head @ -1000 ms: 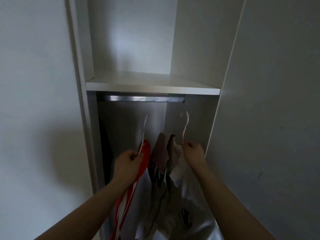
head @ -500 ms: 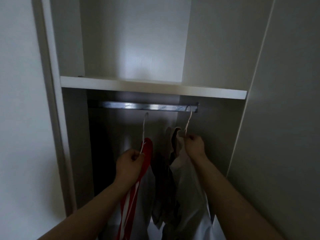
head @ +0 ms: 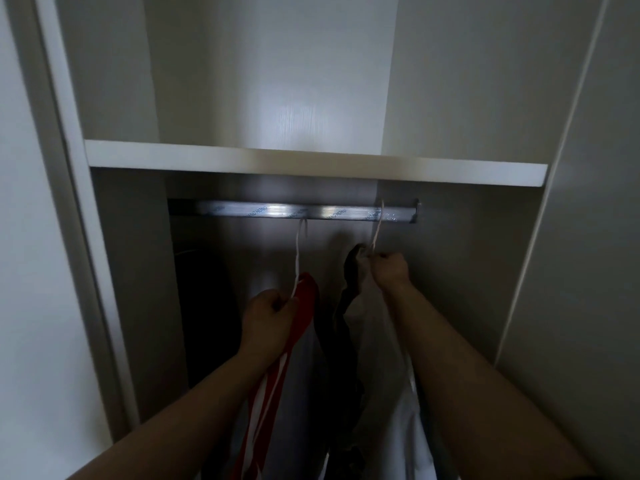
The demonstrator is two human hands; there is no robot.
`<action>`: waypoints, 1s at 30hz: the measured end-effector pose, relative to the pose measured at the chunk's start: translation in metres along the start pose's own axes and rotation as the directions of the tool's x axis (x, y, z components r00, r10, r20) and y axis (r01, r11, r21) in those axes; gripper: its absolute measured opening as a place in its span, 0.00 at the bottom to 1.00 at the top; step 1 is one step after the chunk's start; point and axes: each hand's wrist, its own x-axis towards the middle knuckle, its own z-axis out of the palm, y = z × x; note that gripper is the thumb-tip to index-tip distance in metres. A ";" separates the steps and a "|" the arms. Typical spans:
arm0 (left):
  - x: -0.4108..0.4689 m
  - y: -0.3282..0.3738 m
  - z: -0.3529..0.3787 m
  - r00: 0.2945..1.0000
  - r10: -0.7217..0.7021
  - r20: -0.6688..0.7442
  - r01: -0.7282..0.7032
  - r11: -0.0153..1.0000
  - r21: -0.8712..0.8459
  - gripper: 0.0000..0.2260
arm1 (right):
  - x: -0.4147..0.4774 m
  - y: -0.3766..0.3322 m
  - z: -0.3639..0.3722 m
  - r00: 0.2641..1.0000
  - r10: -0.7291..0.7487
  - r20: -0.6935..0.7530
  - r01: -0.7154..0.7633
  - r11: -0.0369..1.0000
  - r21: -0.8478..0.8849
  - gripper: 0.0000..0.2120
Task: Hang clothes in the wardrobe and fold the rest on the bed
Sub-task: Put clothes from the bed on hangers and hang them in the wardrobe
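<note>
Inside the open wardrobe a metal rail (head: 242, 212) runs under a white shelf (head: 311, 166). My left hand (head: 268, 315) grips the neck of a white hanger (head: 298, 258) carrying a red-and-white garment (head: 298, 327); its hook ends just below the rail. My right hand (head: 389, 270) grips a second white hanger (head: 377, 230) with a dark-and-white garment (head: 349, 306); its hook reaches over the rail near the right end.
The wardrobe's left frame (head: 79, 237) and right side panel (head: 571, 271) bound a narrow opening. A dark shape fills the lower left of the hanging space (head: 204, 306). The compartment above the shelf holds nothing visible.
Both hands have risen toward the rail with their hangers. The right hanger's hook has gone from below the rail to over it; the left hook has come up close under it.
</note>
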 end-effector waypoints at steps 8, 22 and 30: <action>0.015 0.009 0.005 1.000 0.011 0.004 -0.011 1.000 -0.019 0.11 | -0.004 0.015 0.006 0.999 -0.039 -0.013 0.037 0.993 -0.108 0.17; 0.063 0.029 0.019 0.998 0.027 -0.056 -0.026 0.999 0.019 0.09 | -0.052 0.032 0.000 0.970 -0.224 -0.094 0.213 0.970 -0.113 0.15; 0.063 0.007 0.033 0.987 -0.084 0.135 0.058 0.980 0.189 0.12 | -0.071 0.048 -0.009 0.990 -0.132 -0.041 0.123 0.976 -0.181 0.13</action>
